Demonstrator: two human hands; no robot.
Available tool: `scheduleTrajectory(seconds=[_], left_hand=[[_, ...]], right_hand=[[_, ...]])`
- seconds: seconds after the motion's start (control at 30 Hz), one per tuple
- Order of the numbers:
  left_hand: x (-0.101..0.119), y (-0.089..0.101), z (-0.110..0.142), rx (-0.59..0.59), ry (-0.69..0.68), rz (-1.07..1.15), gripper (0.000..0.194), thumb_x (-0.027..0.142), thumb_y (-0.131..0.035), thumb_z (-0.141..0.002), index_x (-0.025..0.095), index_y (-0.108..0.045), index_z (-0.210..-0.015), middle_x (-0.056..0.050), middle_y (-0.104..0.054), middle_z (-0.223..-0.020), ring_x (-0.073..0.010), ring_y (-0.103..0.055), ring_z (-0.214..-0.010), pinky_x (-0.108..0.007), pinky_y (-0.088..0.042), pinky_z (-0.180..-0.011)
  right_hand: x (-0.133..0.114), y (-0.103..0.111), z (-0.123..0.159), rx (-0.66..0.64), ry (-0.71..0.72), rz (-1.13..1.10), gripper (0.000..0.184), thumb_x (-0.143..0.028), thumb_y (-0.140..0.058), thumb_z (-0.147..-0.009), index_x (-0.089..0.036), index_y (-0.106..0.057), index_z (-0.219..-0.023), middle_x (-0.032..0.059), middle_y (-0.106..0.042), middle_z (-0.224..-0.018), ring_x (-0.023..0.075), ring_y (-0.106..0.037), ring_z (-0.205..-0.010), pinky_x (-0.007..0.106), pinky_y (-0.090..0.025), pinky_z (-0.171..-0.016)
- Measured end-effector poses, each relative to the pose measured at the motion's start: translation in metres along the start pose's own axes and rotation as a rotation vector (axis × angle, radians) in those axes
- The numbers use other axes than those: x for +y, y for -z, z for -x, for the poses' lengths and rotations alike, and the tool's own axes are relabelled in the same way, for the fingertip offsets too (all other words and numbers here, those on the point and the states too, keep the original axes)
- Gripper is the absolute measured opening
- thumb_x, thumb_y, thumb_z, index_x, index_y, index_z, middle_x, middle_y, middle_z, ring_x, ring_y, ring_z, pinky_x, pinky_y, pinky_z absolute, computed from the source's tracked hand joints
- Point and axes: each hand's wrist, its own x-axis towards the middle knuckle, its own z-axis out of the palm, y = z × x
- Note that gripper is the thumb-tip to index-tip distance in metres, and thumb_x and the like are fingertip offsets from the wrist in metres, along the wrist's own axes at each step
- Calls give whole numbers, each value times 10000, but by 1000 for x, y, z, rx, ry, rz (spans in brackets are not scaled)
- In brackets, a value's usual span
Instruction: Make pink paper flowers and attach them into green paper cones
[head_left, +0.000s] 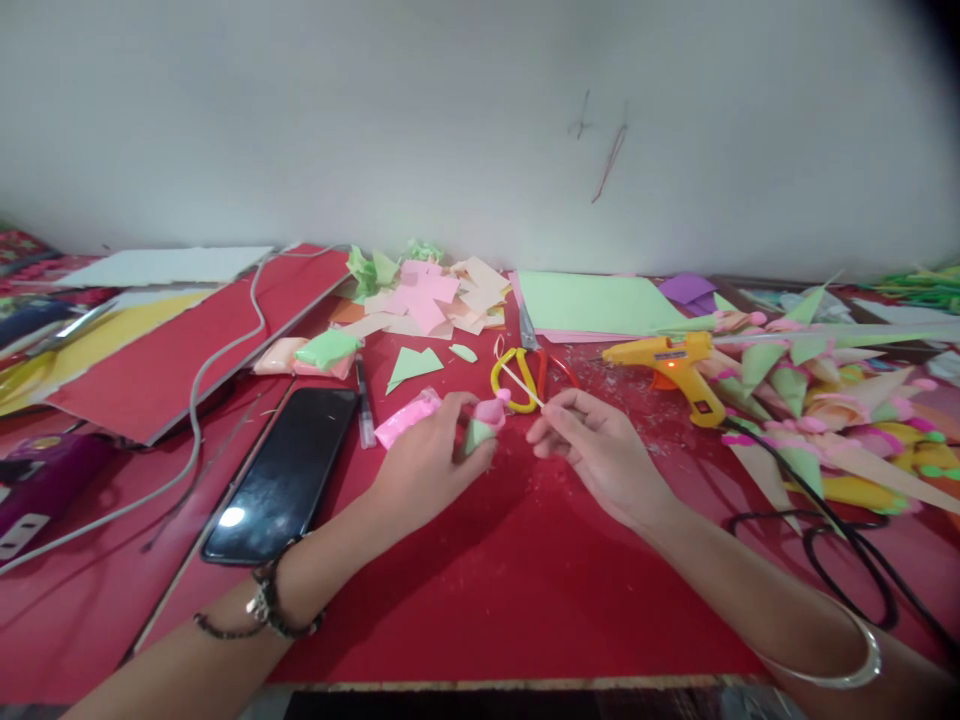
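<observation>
My left hand (427, 460) pinches a small paper cone (478, 432), pale green below and pink on top, with a pink ball at its tip. Between the fingers of my right hand (600, 450) is a thin white stick (517, 380), pointing up and to the left; its far end looks pinkish. The two hands are a short way apart above the red table. Just beyond them lie scissors (535, 380) with yellow and red handles. A bright pink packet (409, 415) sits beside my left hand, partly hidden by it.
A black phone (281, 480) lies left, near a pen (364, 400) and clay packets (328, 350). Paper scraps (427, 295) and green sheets (592, 300) are at the back. Right are a yellow glue gun (675, 370), its black cord (814, 540), and many paper cones (806, 390).
</observation>
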Motion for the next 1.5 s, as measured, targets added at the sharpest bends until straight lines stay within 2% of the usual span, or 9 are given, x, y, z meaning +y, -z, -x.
scheduleTrajectory(seconds=[0.1, 0.2, 0.3, 0.4, 0.57, 0.7, 0.93, 1.2, 1.5], left_hand=[[0, 0, -1, -11, -12, 274, 362, 389, -407, -816, 185, -413, -1115, -32, -574, -866, -146, -535, -722, -261, -424, -622], [2, -1, -1, -57, -22, 477, 316, 347, -436, -812, 186, -453, -1083, -27, -567, -915, -133, -526, -756, -244, -427, -652], [3, -3, -1, -135, -3, 643, 301, 344, -451, -807, 186, -472, -1062, -4, -555, -824, -111, -511, -664, -224, -418, -587], [1, -7, -2, -219, 18, 818, 267, 342, -462, -806, 175, -481, -1013, 22, -520, -733, -83, -485, -586, -211, -412, -557], [3, -10, -1, -308, -7, 1018, 178, 290, -487, -803, 156, -481, -921, 35, -515, -704, -53, -478, -567, -190, -408, -564], [7, -9, 0, -342, -5, 1071, 179, 284, -506, -793, 152, -493, -914, 34, -524, -698, -50, -479, -559, -188, -403, -552], [7, -9, -2, -356, 17, 1086, 242, 284, -489, -802, 162, -486, -1011, 7, -568, -775, -65, -498, -598, -208, -414, -575], [5, -9, -1, -363, 19, 1029, 257, 334, -492, -798, 154, -505, -981, 12, -553, -735, -58, -501, -556, -216, -438, -576], [6, -9, -1, -366, -12, 1083, 187, 285, -488, -811, 153, -485, -943, 32, -539, -713, -44, -494, -545, -196, -423, -565]], right_hand=[[1, 1, 0, 36, 52, 82, 88, -249, -627, -712, -174, -601, -672, -47, -587, -552, 29, -523, -490, 131, -433, -494], [4, 2, -1, 57, 64, 91, 98, -237, -643, -696, -197, -648, -785, -23, -645, -665, 55, -586, -611, 159, -480, -613], [5, 1, 0, 43, 80, 90, 133, -237, -631, -706, -208, -653, -834, 2, -678, -762, 99, -629, -713, 229, -507, -716], [0, -2, 3, 40, 130, 186, 100, -233, -616, -715, -203, -649, -805, 2, -676, -720, 111, -634, -657, 254, -522, -678], [-4, -7, 10, 25, 284, 386, 49, -194, -647, -674, -200, -602, -692, -30, -618, -652, 94, -593, -598, 218, -503, -600], [-5, -9, 12, -4, 288, 393, 43, -187, -622, -697, -210, -620, -733, -25, -637, -713, 96, -601, -639, 204, -501, -585], [-6, -9, 11, 40, 255, 425, 118, -214, -585, -733, -252, -657, -819, -2, -649, -841, 129, -608, -717, 259, -520, -624], [-6, -8, 13, -40, 428, 594, 86, -206, -582, -747, -249, -644, -787, 15, -588, -820, 148, -565, -792, 301, -481, -724], [-6, -8, 11, -76, 346, 505, 100, -221, -546, -770, -239, -643, -786, 18, -568, -829, 138, -564, -773, 264, -479, -641]])
